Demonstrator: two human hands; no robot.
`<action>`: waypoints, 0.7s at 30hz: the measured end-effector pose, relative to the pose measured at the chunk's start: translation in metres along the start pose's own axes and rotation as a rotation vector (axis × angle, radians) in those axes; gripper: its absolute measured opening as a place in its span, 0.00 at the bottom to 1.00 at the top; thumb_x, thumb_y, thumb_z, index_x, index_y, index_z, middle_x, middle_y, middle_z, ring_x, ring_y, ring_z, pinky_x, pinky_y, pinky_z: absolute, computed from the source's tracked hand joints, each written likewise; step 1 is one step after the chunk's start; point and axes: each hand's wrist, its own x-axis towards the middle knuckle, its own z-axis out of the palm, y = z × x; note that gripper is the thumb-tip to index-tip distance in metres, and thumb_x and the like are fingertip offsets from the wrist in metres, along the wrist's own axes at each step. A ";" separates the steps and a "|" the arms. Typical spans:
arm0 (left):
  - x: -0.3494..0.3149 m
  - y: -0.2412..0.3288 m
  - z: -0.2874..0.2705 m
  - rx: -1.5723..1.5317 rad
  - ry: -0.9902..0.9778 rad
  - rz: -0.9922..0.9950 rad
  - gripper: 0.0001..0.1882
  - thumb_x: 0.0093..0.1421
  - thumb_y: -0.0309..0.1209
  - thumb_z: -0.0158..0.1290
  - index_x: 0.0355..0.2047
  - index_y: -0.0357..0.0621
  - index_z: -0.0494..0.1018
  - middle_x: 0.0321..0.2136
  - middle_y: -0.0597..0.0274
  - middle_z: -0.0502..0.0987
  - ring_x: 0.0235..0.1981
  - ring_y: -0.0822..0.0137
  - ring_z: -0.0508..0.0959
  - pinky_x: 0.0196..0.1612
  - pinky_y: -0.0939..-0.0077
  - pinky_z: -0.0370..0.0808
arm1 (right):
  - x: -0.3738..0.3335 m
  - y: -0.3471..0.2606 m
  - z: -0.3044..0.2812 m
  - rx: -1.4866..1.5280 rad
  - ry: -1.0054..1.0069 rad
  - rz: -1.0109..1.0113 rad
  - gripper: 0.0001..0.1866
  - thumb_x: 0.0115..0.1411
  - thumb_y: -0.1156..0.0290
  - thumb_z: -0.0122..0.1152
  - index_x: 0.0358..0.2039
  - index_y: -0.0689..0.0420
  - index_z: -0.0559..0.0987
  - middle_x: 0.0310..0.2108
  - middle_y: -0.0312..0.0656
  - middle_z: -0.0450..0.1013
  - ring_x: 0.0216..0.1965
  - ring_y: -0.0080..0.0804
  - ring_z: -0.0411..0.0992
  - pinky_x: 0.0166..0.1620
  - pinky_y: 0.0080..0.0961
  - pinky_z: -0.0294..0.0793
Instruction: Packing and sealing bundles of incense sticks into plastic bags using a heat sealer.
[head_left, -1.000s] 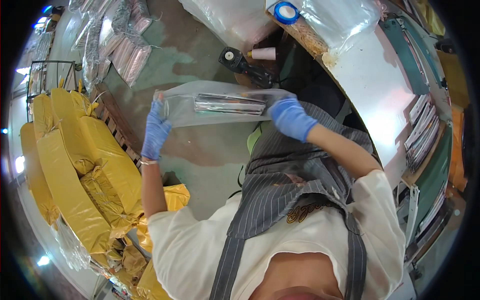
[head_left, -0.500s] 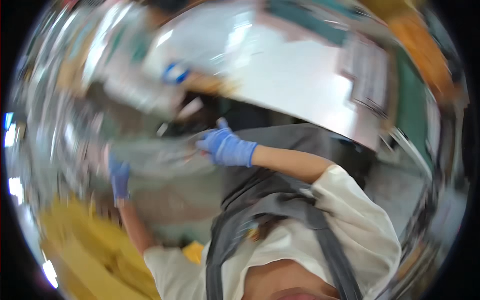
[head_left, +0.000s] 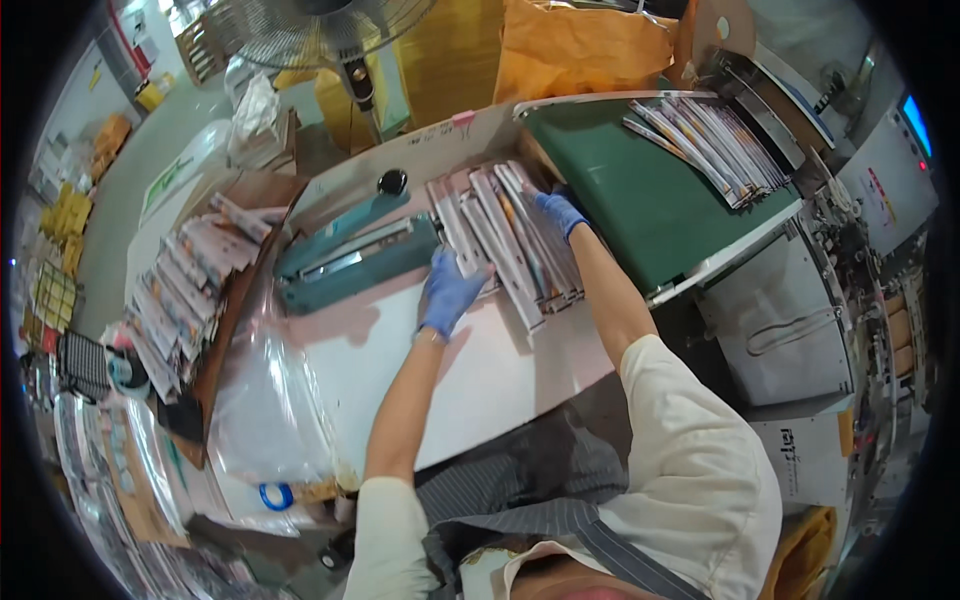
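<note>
A row of thin, flat printed packets (head_left: 508, 240) leans together on the white tabletop (head_left: 385, 350) in front of me. My left hand (head_left: 450, 292), in a blue glove, is at the left near side of the row, thumb over the packets and fingers along their edge. On the right side, my right hand (head_left: 562, 212), also blue-gloved, has its fingers curled onto the packets' edge. Both hands appear to clasp the row between them; the fingertips are partly hidden. Left of the row lies a teal hand sealer (head_left: 350, 250) with a black round knob.
More packets (head_left: 715, 150) lie on a green conveyor belt (head_left: 610, 150) at the right. Another stack (head_left: 185, 290) fills a cardboard tray at left. Clear plastic bags (head_left: 270, 410) and a blue tape roll (head_left: 275, 496) lie near left. A fan (head_left: 355, 75) stands behind the table.
My view has swung round to the table with the sealer and conveyor. My hands, earlier apart over a blurred clear plastic bundle, are now at the row of packets.
</note>
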 end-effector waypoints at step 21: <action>-0.267 0.055 -0.075 -1.060 -0.186 -0.453 0.50 0.35 0.29 0.67 0.58 0.40 0.51 0.50 0.58 0.65 0.51 0.66 0.66 0.54 0.69 0.64 | -0.377 0.043 -0.046 1.102 -0.837 -0.169 0.45 0.39 0.66 0.71 0.56 0.62 0.57 0.50 0.43 0.63 0.51 0.31 0.61 0.53 0.28 0.62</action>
